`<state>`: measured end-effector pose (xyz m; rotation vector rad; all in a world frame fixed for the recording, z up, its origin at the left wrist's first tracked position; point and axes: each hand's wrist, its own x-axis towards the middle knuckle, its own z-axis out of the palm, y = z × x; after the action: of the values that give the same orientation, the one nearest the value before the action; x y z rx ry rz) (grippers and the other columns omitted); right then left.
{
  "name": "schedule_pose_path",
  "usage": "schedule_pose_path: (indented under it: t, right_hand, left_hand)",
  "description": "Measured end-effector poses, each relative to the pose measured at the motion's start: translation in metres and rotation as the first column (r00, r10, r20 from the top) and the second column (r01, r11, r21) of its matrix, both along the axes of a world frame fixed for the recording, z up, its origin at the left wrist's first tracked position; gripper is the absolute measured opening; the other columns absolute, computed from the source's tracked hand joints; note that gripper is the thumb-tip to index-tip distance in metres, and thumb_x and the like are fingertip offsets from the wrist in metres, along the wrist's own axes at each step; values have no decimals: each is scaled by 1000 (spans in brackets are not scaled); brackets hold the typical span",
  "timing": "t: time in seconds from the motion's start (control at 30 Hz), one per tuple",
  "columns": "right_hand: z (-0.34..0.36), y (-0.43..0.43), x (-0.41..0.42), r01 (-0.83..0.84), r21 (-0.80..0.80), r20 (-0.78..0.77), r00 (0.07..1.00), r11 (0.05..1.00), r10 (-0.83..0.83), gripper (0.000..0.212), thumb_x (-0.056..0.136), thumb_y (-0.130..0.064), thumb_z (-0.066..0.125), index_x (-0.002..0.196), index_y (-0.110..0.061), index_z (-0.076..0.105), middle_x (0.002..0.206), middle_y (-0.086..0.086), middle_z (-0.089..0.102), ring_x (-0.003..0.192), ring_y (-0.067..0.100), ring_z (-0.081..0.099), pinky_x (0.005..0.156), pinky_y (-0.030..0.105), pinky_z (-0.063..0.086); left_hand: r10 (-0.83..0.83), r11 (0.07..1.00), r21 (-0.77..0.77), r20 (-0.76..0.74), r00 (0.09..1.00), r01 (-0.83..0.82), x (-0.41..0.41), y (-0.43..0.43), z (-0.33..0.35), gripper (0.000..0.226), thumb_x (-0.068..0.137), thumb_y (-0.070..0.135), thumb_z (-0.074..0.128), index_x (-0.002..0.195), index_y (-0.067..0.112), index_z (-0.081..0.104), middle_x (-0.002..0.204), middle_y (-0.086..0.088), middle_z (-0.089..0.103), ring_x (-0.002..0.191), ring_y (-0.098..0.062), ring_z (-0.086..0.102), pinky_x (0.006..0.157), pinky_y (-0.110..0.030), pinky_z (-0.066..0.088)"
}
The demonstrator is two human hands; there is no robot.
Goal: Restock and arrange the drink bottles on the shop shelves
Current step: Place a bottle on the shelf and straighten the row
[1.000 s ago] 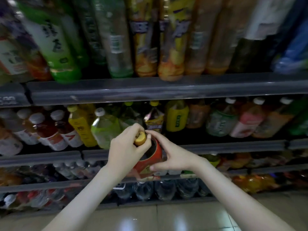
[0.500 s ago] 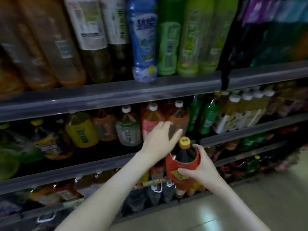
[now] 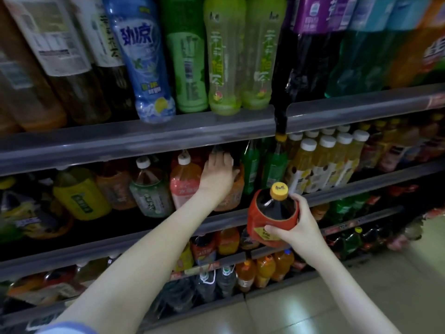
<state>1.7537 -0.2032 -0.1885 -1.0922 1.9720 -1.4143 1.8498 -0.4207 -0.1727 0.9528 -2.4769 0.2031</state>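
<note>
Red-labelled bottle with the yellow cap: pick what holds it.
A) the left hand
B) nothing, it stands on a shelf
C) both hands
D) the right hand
D: the right hand grips the red-labelled bottle by its shoulder, while the left hand touches an orange bottle on the shelf.

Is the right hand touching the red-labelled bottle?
Touching. In the head view the right hand grips the red-labelled bottle, curled round its label.

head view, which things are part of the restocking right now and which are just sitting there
In use: red bottle, right grip holding it, left grip at the orange bottle, middle shelf.
Idle: blue bottle, pale green bottles, white-capped juices.
</note>
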Motion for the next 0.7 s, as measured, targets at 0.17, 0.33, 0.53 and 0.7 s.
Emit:
schedule_pose_path:
  t: [0.17,0.33,0.53,0.7]
  right_hand:
    - [0,-10,-15,-17,-29,21,1000,999,17,84,65,-13,87,125,-36,33,120,-15,47,114,12,48,94,28,40]
    - [5,-32,-29,-23,-33,4,1000,999,23,86,65,-15,87,125,-39,30,123,-9,45,116,16,47,95,32,41]
    - [11,-52,-36,-110,3,-57,992,994,110,89,65,-20,88,130,-38,30,126,-10,45,116,12,48,98,33,43]
    - [11,-82,-18,-179,-30,-59,982,983,177,89,64,-15,88,135,-26,33,125,-8,48,115,11,49,96,29,41]
  left_hand:
    - [1,971,-241,38,999,8,36,17,1,47,70,40,76,94,2,61,47,-5,54,30,-19,49,32,-14,21]
    - [-148,972,-206,-152,977,115,61,30,-5,37,80,29,73,97,4,51,51,-4,51,37,-18,47,37,-18,19]
    - [-137,980,-191,-447,884,56,89,50,43,30,89,33,52,95,6,61,54,3,52,44,-12,50,43,-18,28]
    - [-49,998,-50,-523,851,27,137,60,59,20,89,37,48,97,18,47,53,16,35,45,-6,35,41,-15,21]
